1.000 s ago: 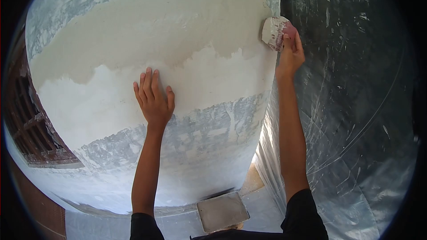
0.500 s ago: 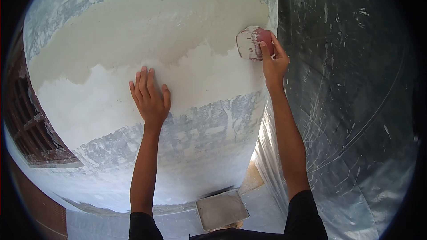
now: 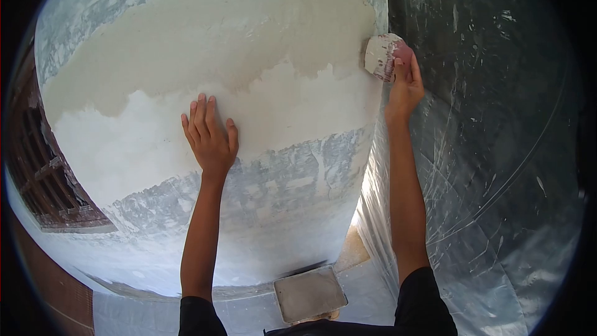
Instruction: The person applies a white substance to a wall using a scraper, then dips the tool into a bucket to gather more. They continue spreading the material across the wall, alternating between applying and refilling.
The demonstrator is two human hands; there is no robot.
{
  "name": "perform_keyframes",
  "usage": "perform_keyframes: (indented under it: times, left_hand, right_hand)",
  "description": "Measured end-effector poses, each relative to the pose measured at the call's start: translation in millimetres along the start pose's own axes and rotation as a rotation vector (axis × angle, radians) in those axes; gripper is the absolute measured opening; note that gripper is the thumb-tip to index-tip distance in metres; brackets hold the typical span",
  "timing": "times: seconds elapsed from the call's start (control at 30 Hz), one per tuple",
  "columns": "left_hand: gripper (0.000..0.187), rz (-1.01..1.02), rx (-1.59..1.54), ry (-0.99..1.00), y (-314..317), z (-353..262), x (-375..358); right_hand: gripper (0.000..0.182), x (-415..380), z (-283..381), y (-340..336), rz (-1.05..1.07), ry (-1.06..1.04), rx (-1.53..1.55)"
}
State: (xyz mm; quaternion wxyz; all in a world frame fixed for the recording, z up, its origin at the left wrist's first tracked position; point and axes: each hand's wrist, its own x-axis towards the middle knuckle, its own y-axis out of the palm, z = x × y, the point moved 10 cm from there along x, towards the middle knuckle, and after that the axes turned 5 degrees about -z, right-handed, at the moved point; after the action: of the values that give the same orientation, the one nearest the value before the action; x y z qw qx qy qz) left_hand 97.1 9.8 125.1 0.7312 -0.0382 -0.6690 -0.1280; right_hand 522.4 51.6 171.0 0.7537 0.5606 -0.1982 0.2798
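My right hand (image 3: pixel 406 90) grips a red putty scraper (image 3: pixel 388 57) at the right edge of the wall. Pale filler coats much of the scraper's face, and its reddish part shows by my thumb and fingers. My left hand (image 3: pixel 211 139) lies flat on the wall with its fingers stretched upward. Across the wall runs a band of putty, with a damp beige upper part (image 3: pixel 205 37) and a whiter lower part (image 3: pixel 124 143). Above and below this band the wall (image 3: pixel 267 196) looks patchy grey and white.
A shallow tray (image 3: pixel 311 294) of grey material stands low, near my body. Splattered plastic sheeting (image 3: pixel 497 168) hangs along the right side. A dark brown slatted opening (image 3: pixel 46 174) breaks the wall at left. Sheeting also covers the floor.
My right hand has moved a short way right with the putty scraper, up to the wall's edge. My left hand has stayed in place.
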Motion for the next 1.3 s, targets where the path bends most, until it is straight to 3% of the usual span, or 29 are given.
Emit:
perform_keyframes:
  times: [0.03, 0.1, 0.17, 0.23, 0.37, 0.43, 0.47, 0.57, 0.6, 0.67, 0.77, 0.8, 0.93, 1.0, 1.1, 1.23, 1.3]
  left_hand:
    - [0.053, 0.000, 0.001, 0.002, 0, -2, 0]
    - [0.053, -0.001, -0.005, -0.003, 2, 0, -1]
    - [0.053, 0.002, -0.008, -0.007, 2, 0, -3]
    - [0.054, -0.001, -0.008, -0.007, 1, 0, -2]
    - [0.053, -0.007, -0.001, -0.002, 0, -2, -1]
    - [0.053, -0.029, 0.021, -0.014, -1, -1, -1]
    - [0.053, -0.025, 0.021, -0.015, -1, -1, -2]
    - [0.052, -0.025, 0.029, -0.018, -2, 0, -1]
    - [0.052, -0.024, 0.025, -0.016, -2, 0, -1]
    - [0.052, -0.020, 0.018, -0.013, -2, -1, -1]
    - [0.052, -0.015, 0.012, -0.020, -2, 0, -3]
    - [0.052, -0.014, 0.014, -0.014, -2, -1, -4]
    - [0.053, -0.013, 0.008, -0.012, -1, -1, -5]
    - [0.052, -0.012, 0.007, -0.014, -2, -1, -5]
    - [0.052, -0.007, 0.008, -0.010, -2, -2, -5]
    - [0.052, -0.003, 0.008, -0.010, -2, 0, -5]
    - [0.052, -0.007, 0.007, -0.012, -2, 1, -6]
  right_hand:
    - [0.043, -3, 0, -1, 0.001, -0.002, -0.001]
    - [0.044, -15, -1, 24, 0.255, -0.088, -0.326]
    - [0.044, -10, -1, 19, 0.230, -0.108, -0.371]
    - [0.044, 5, -8, -7, -0.007, 0.013, -0.083]
    - [0.045, -4, -5, 0, 0.041, 0.000, -0.015]
    - [0.045, -15, -3, 19, 0.243, -0.108, -0.374]
    - [0.045, -16, -1, 20, 0.243, -0.105, -0.376]
    - [0.043, -10, 5, 10, 0.027, -0.024, -0.027]
    - [0.043, -13, 5, 16, 0.030, -0.023, -0.022]
    - [0.043, -28, 6, 45, 0.256, -0.077, -0.162]
    - [0.043, -23, 5, 52, 0.215, -0.067, -0.320]
    - [0.045, -12, 0, 43, 0.118, -0.029, -0.184]
    - [0.045, -22, 15, 59, 0.124, -0.013, 0.005]
    - [0.044, -52, 21, 96, 0.374, -0.093, -0.358]
    - [0.045, -68, 22, 118, 0.474, -0.182, -0.492]
    - [0.041, -23, 18, 97, 0.272, -0.037, -0.235]
    - [0.040, -7, 24, 71, 0.040, -0.021, -0.033]
